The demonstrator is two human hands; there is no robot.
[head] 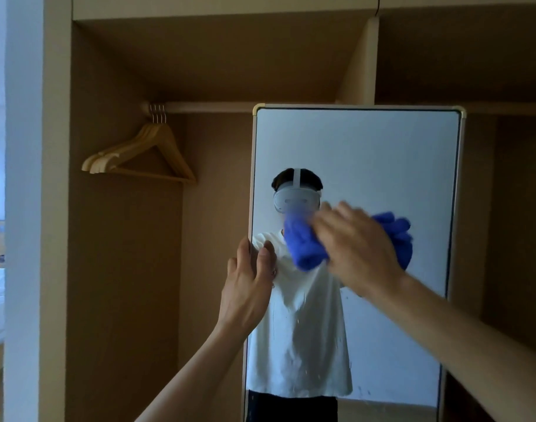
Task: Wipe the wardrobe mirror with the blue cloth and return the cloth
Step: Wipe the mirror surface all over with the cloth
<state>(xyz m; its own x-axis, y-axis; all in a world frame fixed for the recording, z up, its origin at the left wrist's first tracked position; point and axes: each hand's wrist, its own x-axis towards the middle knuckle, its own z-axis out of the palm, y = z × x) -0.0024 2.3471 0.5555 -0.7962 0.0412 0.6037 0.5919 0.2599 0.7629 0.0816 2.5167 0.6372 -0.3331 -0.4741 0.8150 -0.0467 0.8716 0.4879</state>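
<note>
Mirror (367, 153) wiping is under way and looks roughly mid-course. The mirror stands upright in the open wardrobe (123, 269), right of a rail (212, 107) with wooden hangers (145, 153). The left hand (245, 287) grips the mirror's left edge, thumb on the front and fingers behind, apparently to steady it. The right hand (358, 242) lies flat on the bunched blue cloth (303, 245), fingers stretched, pressing it against the middle of the glass; motion blur softens both. The upper glass looks even, while specks and drips show lower down, so I judge the bottom part is left to wipe. Returning the cloth is not yet done, and its resting place is not in view.
</note>
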